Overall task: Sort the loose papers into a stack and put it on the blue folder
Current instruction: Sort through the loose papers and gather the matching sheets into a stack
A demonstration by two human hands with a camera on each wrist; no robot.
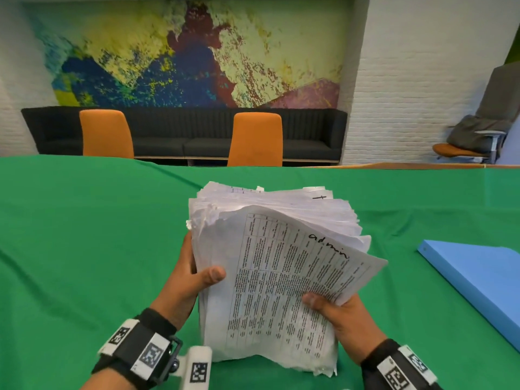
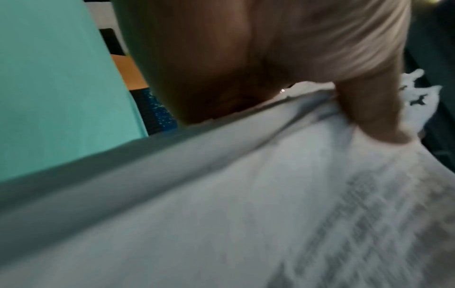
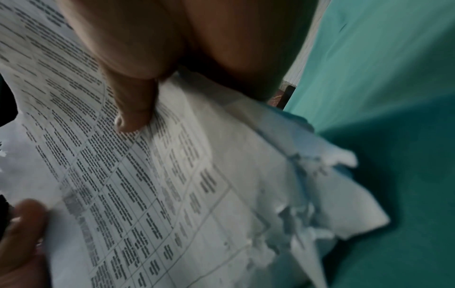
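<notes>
Both hands grip one thick paper stack (image 1: 270,263) between them: left hand (image 1: 188,280) clasps its left edge, right hand (image 1: 340,313) pinches the lower right, thumbs on top. Blue folder (image 1: 475,280) lies right of the right hand, apart. Right wrist view shows the stack's ragged lower edge (image 3: 290,224), probably resting on the green cloth (image 3: 393,97).
</notes>
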